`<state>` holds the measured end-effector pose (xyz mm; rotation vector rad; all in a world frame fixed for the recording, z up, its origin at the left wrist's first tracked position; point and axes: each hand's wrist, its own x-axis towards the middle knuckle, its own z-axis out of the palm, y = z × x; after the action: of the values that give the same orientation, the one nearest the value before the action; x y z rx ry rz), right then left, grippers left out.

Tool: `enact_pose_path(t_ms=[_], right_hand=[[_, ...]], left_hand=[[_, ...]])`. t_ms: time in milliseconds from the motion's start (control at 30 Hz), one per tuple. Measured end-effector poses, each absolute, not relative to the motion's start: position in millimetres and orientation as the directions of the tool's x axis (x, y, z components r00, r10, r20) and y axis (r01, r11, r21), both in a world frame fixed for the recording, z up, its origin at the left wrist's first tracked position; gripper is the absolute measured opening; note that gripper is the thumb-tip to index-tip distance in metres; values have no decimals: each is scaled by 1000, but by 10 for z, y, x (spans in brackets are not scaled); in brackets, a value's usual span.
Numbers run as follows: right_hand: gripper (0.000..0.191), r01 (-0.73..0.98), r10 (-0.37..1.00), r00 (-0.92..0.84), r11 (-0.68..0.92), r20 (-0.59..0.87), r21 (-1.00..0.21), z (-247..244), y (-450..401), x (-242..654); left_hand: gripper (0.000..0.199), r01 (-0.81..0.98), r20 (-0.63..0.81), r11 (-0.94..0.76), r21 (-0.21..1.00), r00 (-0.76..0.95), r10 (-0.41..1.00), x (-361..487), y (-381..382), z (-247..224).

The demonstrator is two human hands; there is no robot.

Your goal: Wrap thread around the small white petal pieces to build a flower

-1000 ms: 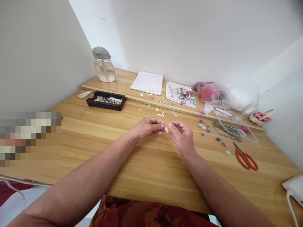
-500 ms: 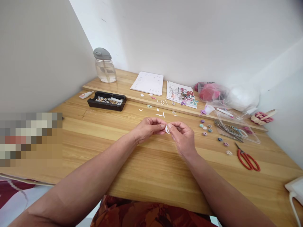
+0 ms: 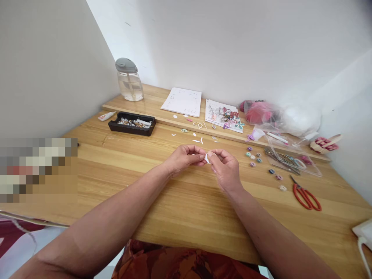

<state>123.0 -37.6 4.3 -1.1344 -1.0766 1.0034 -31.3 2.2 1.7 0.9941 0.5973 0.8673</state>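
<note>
Above the middle of the wooden table [image 3: 174,209], a small white paper piece [image 3: 207,158] is pinched between my two hands. My left hand [image 3: 187,158] grips its left edge between thumb and fingers. On its other side, my right hand [image 3: 225,166] holds it with thumb and forefinger, covering part of it. Beyond the hands lie small white cutouts [image 3: 201,140] and a green-edged leaf shape [image 3: 184,130]. Several thread bobbins [image 3: 252,164] rest to the right of my right hand.
Red-handled scissors [image 3: 306,197] and a plastic bag of metal tools [image 3: 283,161] lie right. A black bead tray [image 3: 132,131], glue tube [image 3: 107,116] and water bottle [image 3: 130,83] stand left. Paper sheets [image 3: 183,101], wire flowers [image 3: 231,118] and a small basket [image 3: 324,145] occupy the back ledge.
The white piece has turned slightly between my fingers, and my left fingertips have shifted a little to the right. The view has moved slightly.
</note>
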Motion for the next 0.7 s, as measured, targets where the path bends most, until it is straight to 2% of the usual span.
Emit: enact_pose_path(t_ms=[700], right_hand=[[19,-76,959,247,165,141,-983,28,-372,1198]], left_hand=[[33,-409,-46,261,874,465,884,-186,-61,-13]])
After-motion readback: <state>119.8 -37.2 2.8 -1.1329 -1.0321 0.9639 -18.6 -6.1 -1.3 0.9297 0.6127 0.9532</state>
